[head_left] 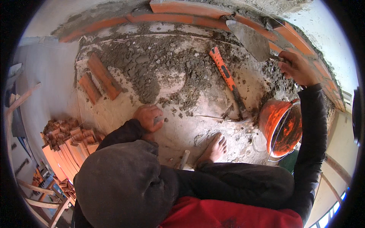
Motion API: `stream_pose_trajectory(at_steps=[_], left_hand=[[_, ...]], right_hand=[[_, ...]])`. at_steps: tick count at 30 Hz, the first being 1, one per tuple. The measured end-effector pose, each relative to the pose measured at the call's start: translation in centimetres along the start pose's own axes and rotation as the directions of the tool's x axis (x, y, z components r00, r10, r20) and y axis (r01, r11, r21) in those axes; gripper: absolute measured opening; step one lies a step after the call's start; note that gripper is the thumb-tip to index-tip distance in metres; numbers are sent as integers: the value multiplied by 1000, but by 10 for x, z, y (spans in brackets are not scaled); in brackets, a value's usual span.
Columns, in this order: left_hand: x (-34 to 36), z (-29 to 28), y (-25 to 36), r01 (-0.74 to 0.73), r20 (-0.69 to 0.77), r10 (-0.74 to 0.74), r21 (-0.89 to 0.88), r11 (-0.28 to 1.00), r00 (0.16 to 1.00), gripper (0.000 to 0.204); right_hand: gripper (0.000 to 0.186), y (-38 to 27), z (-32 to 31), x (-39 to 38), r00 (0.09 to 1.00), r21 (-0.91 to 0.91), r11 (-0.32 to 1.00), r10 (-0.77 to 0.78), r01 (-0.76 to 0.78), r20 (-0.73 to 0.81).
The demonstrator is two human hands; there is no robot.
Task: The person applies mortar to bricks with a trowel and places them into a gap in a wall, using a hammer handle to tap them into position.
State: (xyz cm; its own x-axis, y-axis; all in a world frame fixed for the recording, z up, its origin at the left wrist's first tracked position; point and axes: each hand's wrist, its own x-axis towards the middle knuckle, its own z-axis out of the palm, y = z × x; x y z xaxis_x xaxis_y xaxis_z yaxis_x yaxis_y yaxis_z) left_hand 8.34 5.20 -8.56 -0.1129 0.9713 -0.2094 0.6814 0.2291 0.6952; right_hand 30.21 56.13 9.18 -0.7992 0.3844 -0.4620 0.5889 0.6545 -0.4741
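My right hand (298, 67) grips the handle of a trowel (251, 41). The trowel's flat, mortar-smeared blade reaches the low brick course (182, 19) along the far wall. Low over the floor, left of centre, my left hand (148, 117) is closed, with a small greyish thing partly showing between its fingers; I cannot make out what it is. Crumbly grey mortar (148, 62) lies spread beyond that hand. Between my hands rests a hammer (227, 74) with an orange and black handle.
An orange bucket (270, 117) with a wire handle stands at the right, its inside smeared. Two loose bricks (103, 76) lie at the left, and stacked bricks (64, 148) stand nearer. My bare foot (215, 148) is beside a pale tube (184, 159). A string line runs along the bricks.
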Motion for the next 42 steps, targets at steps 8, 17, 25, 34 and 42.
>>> stream_pose_trajectory(at_steps=[8, 17, 25, 34, 42], left_hand=[[0, 1, 2, 30, -8, -31, -23, 999, 1000, 25], [4, -2, 5, -2, -19, 2, -9, 1000, 1000, 22], [5, -5, 7, -69, -66, 70, 25, 997, 995, 22], [5, 6, -2, -38, -80, 35, -35, 999, 996, 27], [6, 4, -1, -110, -109, 107, -24, 994, 988, 27]], right_hand=[[28, 13, 42, 12, 926, -258, 958, -207, 126, -316], [29, -6, 66, 9, 882, -425, 897, -98, -122, -461], [25, -2, 51, -19, 863, -383, 919, -119, -91, -491], [24, -16, 68, 9, 878, -433, 893, -108, -120, -466], [26, -22, 57, -18, 832, -319, 944, -109, -85, -543]])
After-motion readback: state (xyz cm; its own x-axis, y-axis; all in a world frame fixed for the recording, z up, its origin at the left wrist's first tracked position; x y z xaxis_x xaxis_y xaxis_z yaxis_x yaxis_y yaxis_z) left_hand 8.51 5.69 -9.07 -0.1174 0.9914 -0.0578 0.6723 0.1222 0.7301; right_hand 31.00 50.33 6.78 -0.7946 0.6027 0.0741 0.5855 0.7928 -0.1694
